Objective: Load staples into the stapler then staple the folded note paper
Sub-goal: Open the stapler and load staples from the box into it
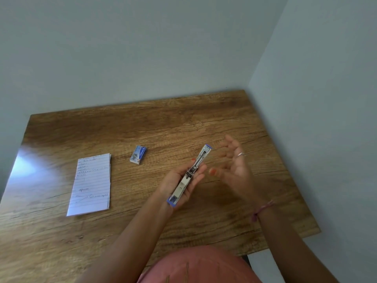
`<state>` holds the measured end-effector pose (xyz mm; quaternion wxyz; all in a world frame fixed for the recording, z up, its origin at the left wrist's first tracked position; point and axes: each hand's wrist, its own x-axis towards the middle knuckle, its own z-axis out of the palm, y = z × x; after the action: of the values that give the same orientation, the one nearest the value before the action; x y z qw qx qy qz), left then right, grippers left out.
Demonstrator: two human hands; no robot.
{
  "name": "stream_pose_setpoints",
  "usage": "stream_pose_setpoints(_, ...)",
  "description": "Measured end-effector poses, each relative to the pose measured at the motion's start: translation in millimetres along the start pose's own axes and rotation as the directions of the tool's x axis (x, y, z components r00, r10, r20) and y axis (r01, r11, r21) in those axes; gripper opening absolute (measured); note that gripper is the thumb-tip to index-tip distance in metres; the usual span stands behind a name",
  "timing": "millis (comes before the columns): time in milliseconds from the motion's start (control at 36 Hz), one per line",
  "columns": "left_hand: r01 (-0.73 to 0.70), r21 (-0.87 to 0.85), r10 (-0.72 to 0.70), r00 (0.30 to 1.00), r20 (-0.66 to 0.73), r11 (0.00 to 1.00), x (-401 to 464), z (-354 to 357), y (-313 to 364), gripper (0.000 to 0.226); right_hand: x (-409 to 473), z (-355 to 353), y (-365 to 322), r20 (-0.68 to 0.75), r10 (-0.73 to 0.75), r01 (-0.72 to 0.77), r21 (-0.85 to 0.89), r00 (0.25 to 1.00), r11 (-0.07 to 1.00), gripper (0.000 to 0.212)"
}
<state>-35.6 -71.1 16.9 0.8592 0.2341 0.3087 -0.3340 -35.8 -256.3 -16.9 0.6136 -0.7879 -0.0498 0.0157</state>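
Above the right half of the desk point(142, 123), toward its near edge, the left hand point(179, 180) holds the stapler point(189, 175) swung fully open, so that it forms one long strip with a blue end cap at each extremity. The stapler lies along the palm with its metal channel facing up; judged from the task, this orientation exposes the magazine so a strip of staples can be dropped in from above. The left grip is clamped on the stapler: the fingers curl up around its far side and the thumb bears on the near side, which leaves the top of the channel unobstructed. The right hand point(234, 162) is just beside the stapler's far end, not touching it. Its grip is apart, the fingers spread and relaxed, and it holds nothing. The staple box point(138, 154) rests on the desk near the centre, apart from both hands, and it appears closed, though this cannot be confirmed. The folded note paper point(90, 183) lies flat toward the left edge of the desk, well apart from the stapler, where it stays out of the way during loading. Loading does not appear to have started, since the free hand carries no staples.
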Motion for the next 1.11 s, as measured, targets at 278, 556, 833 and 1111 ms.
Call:
stream_pose_setpoints(278, -0.016, 0.013, 0.015, 0.998, 0.058, 1.000, 4, -6, -12, 0.019, 0, 48, 8, 0.114, 0.192, -0.217, 0.284, 0.975, 0.934, 0.114)
stream_pose_setpoints(556, -0.022, 0.019, 0.021, 0.999, 0.048, 1.000, 11, -12, -12, 0.025, -2, 54, 1, 0.097, 0.308, -0.309, 0.547, 0.947, 0.778, 0.064)
stream_pose_setpoints(833, 0.003, 0.023, -0.004, 0.998, 0.065, 1.000, 12, -12, -13, 0.031, -2, 51, 0, 0.164, 0.347, -0.364, 0.662, 0.923, 0.655, 0.027)
stream_pose_setpoints(1111, 0.005, -0.087, 0.000, 0.999, 0.050, 0.996, 11, -13, -11, 0.021, -15, 48, 11, 0.338, 0.218, -0.343, 0.371, 0.915, 0.863, 0.102)
